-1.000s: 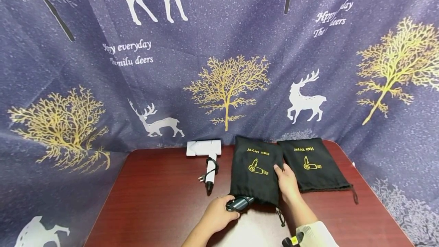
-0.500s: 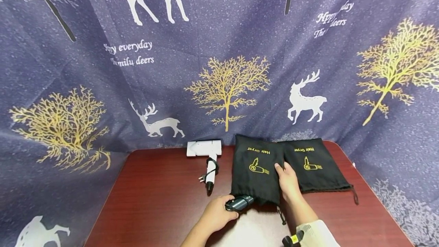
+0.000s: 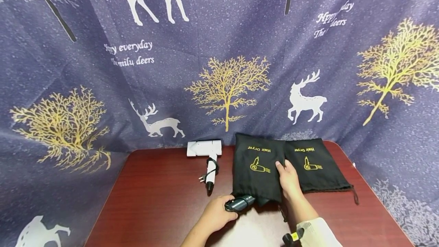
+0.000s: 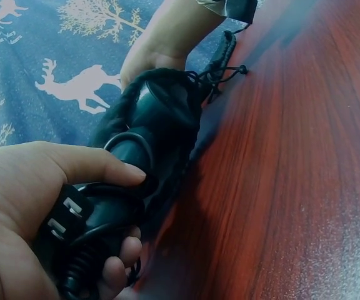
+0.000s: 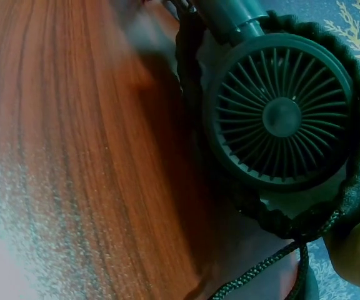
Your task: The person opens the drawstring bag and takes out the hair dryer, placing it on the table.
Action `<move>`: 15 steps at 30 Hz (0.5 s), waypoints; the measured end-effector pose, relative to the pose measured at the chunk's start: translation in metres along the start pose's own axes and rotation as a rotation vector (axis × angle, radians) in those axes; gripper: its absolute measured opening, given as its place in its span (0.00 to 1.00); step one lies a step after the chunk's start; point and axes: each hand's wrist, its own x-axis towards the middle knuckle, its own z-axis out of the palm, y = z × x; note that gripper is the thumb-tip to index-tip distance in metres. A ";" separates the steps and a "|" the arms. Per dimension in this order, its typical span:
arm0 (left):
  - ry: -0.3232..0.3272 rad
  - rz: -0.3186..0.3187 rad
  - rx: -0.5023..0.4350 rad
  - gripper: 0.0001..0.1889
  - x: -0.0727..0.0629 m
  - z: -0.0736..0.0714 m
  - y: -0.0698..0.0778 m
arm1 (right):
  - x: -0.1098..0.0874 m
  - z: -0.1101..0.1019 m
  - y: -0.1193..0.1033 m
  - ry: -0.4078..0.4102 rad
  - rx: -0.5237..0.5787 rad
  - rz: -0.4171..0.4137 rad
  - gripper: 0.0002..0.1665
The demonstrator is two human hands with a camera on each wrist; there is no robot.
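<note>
My left hand (image 3: 218, 213) grips the handle of a dark hair dryer (image 3: 242, 202), with its black cord looped round the handle. In the left wrist view the plug (image 4: 64, 217) shows beside my thumb. My right hand (image 3: 289, 177) holds the right edge of a black drawstring bag (image 3: 262, 184) printed "Hair Dryer", thumb on top and fingers hidden. The dryer's head lies within the bag's mouth. Its round slatted grille (image 5: 282, 117) faces the right wrist camera, ringed by the gathered rim (image 5: 188, 69). A drawstring (image 5: 255, 272) hangs from that rim.
A white hair dryer (image 3: 204, 148), its black cord wrapped round the handle, lies at the back of the red-brown table (image 3: 154, 193). A second black bag (image 3: 313, 167) lies flat at the right. Behind the table hangs a patterned cloth (image 3: 219, 41).
The bag and my right hand have shifted slightly right and away from me. More of the dryer's head shows at the bag's mouth. My left hand has stayed nearly in place.
</note>
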 end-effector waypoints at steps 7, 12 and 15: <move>-0.007 -0.003 -0.013 0.24 0.000 0.000 -0.002 | 0.002 -0.001 0.000 0.013 -0.008 -0.005 0.21; -0.009 -0.001 -0.005 0.25 -0.001 0.001 -0.003 | 0.003 -0.002 -0.001 0.004 0.005 0.012 0.22; -0.020 -0.010 -0.012 0.26 -0.002 0.002 -0.004 | 0.003 -0.003 0.000 -0.013 0.019 0.020 0.24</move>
